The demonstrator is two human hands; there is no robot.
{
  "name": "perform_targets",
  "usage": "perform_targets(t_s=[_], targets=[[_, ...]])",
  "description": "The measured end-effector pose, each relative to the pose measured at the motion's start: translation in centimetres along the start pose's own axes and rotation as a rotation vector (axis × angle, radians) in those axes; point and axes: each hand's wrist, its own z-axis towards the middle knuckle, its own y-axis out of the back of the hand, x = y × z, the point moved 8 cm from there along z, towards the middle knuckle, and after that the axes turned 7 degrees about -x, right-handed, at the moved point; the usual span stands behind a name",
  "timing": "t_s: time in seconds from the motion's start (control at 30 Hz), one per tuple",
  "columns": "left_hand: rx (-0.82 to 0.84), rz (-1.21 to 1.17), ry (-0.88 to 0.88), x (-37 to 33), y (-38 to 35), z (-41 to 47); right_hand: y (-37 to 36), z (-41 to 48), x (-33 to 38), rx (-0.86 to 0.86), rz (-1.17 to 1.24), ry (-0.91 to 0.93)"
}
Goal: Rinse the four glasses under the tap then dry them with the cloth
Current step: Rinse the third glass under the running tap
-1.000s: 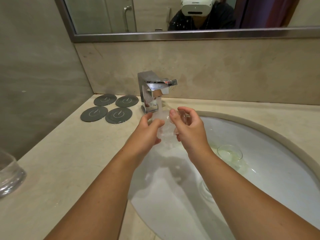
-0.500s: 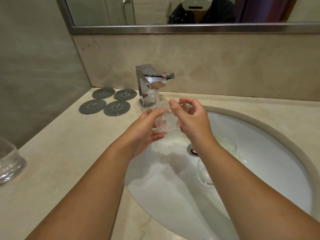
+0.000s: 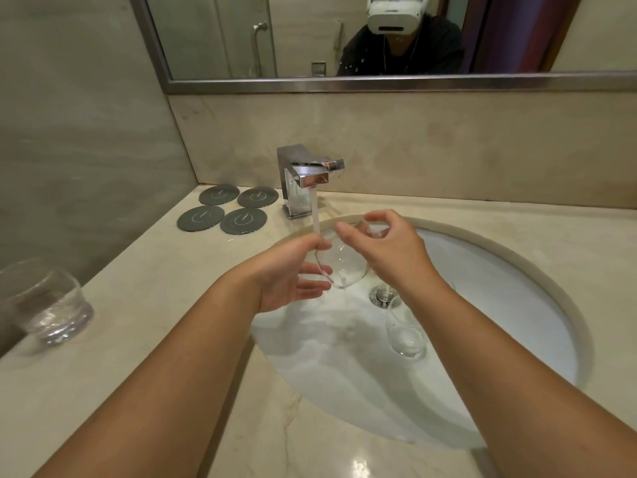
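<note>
- My left hand and right hand both grip one wet glass under the tap.
- Risk: it slips and drops onto the second glass in the sink.

The right forearm hides part of the basin glass and drain; the counter glass is blurred.

four round grey coasters clustered on the beige marble counter, white oval basin, steel-framed mirror above
</note>
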Motion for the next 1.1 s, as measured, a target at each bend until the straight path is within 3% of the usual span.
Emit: perform_targets(t_s=[0.13,0.27,0.37,0.47,0.53,0.67,1.1], targets=[[0.053,-0.093,-0.085,0.2,-1.4,-1.2,0.1,-0.6,-2.3,0.058,0.255,-0.233],[-0.112,-0.039,-0.236,-0.5,-0.9,-1.7,-0.7,-1.4,-3.8,0.196,0.319,-0.309],[-0.295,0.279,-0.356,-1.4,-0.2,-2.6,0.3,-0.9,-4.6,0.189,0.155,-0.236],[-0.351,0.664,-0.460,-1.9,-1.1,-3.7,3.1,0.5,-4.5,-0.038,0.050,-0.132],[-0.321,0.833,-0.484,-1.6,-2.3,-3.7,3.5,0.8,-4.5,-0.076,0.052,-0.108],[-0.244,1.012,-0.424,0.0,-4.3,-2.7,2.3,0.5,-4.2,0.004,0.015,-0.050],[-0.051,1.249,-0.305,2.7,-8.3,-0.2,1.6,0.3,-3.9,0.037,0.029,-0.047]])
